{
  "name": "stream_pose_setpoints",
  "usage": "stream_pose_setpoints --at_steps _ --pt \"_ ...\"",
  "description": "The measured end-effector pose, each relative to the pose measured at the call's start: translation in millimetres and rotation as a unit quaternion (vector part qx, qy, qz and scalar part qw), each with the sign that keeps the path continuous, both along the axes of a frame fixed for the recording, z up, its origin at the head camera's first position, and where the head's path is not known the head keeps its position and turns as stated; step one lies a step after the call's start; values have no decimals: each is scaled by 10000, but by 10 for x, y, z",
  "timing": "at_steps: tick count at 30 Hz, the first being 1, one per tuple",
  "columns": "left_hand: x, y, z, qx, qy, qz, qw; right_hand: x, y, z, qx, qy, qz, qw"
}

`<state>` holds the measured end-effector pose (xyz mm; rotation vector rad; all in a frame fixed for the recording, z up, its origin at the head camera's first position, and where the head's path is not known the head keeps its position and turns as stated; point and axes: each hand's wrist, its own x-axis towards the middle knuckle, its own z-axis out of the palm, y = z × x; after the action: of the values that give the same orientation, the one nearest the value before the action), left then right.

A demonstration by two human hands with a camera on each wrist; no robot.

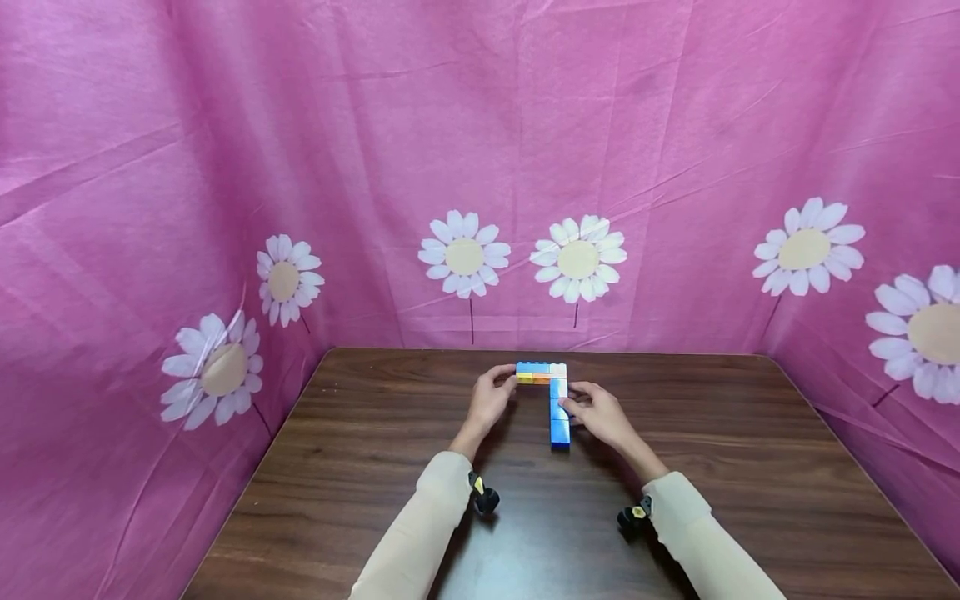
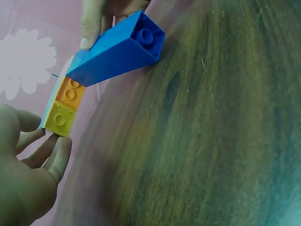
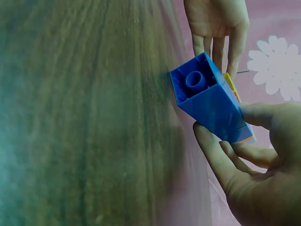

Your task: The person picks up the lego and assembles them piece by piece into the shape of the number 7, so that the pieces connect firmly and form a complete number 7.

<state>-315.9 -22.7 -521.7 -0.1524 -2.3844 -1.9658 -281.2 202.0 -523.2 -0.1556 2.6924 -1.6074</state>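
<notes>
An L-shaped build of toy building bricks [image 1: 559, 432] is held up over the table between both hands. Its upper bar has blue bricks [image 1: 533, 367] above a yellow brick [image 2: 59, 120] and an orange brick [image 2: 69, 95], whose hollow undersides show in the left wrist view. From the bar's right end a column of blue bricks [image 3: 214, 110] runs down, open at its bottom. The left hand [image 1: 490, 400] pinches the bar's yellow left end between thumb and fingers. The right hand [image 1: 600, 414] grips the column partway down, thumb in front.
Below lies a dark wooden table [image 1: 337, 500]. A pink curtain [image 1: 525, 125] with printed white daisies hangs behind it and along both sides. Each wrist bears a small black camera, one on the left [image 1: 486, 500] and one on the right [image 1: 630, 522].
</notes>
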Motion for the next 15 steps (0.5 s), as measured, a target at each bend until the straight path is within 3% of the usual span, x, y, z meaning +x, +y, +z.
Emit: stream_pose_setpoints --at_steps 9,15 --pt "-13 -17 -34 -182 -341 -268 9989 -50 -23 -17 837 -131 -103 9963" --pt "-23 -37 -61 -60 -410 -564 9975 -49 -53 -3 921 -188 -166 9954"
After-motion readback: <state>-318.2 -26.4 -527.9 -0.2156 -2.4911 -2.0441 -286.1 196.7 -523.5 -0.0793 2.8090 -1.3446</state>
